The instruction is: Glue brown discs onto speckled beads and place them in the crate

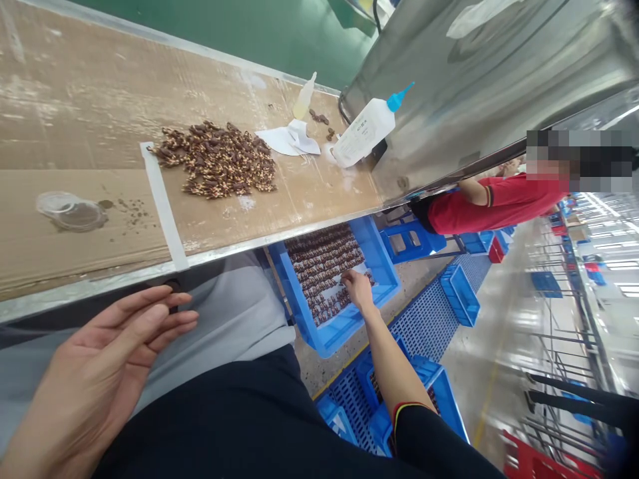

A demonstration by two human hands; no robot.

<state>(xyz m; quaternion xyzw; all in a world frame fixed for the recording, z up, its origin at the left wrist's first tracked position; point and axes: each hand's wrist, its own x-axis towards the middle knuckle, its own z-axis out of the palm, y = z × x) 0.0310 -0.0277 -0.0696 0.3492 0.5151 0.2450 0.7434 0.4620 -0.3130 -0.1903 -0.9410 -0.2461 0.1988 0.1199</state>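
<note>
My left hand (104,372) hovers flat and empty over my lap just below the table's metal edge (100,283), fingers stretched out together. My right hand (356,286) reaches down into a blue crate (379,263) on the floor, fingers curled among rows of small brown parts (324,266) lying on white paper; what it grips is too small to make out. On the cardboard-covered table lies a heap of the same small brown parts (217,159).
A white squeeze bottle with a blue tip (364,130), a smaller bottle (304,98), white paper (292,138) and a clear lid (70,209) are on the table. More blue crates (459,293) stand on the floor. A person in a red shirt (499,199) works nearby.
</note>
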